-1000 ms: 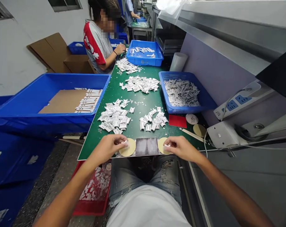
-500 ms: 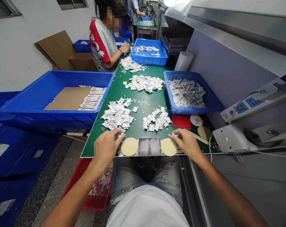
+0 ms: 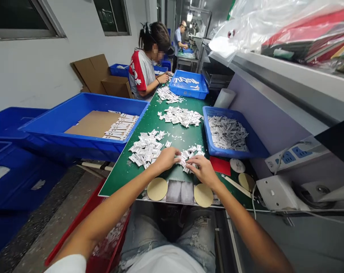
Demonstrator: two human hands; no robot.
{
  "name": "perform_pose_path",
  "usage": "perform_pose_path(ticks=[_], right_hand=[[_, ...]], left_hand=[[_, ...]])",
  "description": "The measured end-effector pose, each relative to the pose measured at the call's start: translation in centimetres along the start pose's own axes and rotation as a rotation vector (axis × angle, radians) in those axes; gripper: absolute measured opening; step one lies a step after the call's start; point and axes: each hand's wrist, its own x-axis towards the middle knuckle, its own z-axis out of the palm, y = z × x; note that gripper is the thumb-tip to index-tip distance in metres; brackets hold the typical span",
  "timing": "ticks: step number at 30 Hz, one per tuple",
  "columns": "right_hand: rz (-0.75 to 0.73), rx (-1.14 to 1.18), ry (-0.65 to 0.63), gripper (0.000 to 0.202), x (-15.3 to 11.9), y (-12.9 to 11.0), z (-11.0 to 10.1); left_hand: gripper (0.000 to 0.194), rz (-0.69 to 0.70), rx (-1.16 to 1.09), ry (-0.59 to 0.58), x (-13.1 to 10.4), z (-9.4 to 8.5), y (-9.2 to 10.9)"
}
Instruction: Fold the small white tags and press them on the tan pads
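Both my hands are at the small right-hand pile of white plastic pieces (image 3: 192, 152) on the green table. My left hand (image 3: 168, 159) reaches in from the left, fingers pressed together at the pile's edge; what they hold is too small to make out. My right hand (image 3: 200, 169) lies over the pile's near side with its fingers apart. A larger pile of white pieces (image 3: 146, 148) is left of my left hand. Nearer me, two round cream discs (image 3: 157, 189) (image 3: 203, 195) flank two grey rectangular pads (image 3: 180, 192) at the table edge.
A blue basket of white parts (image 3: 229, 132) stands right, beside a red sheet (image 3: 220, 166). Farther back are another white pile (image 3: 183, 116) and a blue tray (image 3: 188, 92). A large blue bin (image 3: 83, 131) is left. A person (image 3: 146, 68) works at the far left side.
Both hands have moved forward and inward, from beside the discs to the small pile. The view has tilted up, showing more of the shelf.
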Motion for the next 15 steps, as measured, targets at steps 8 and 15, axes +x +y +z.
perform_pose_path(ticks=[8, 15], right_hand=[[-0.006, -0.134, 0.053, 0.031, 4.9, 1.4, 1.0], [-0.066, -0.154, -0.087, 0.041, 16.8, 0.9, 6.0]], left_hand=[[0.033, -0.297, -0.003, 0.152, 4.9, -1.1, -1.1], [0.023, -0.246, -0.320, 0.275, -3.1, -4.2, -1.2]])
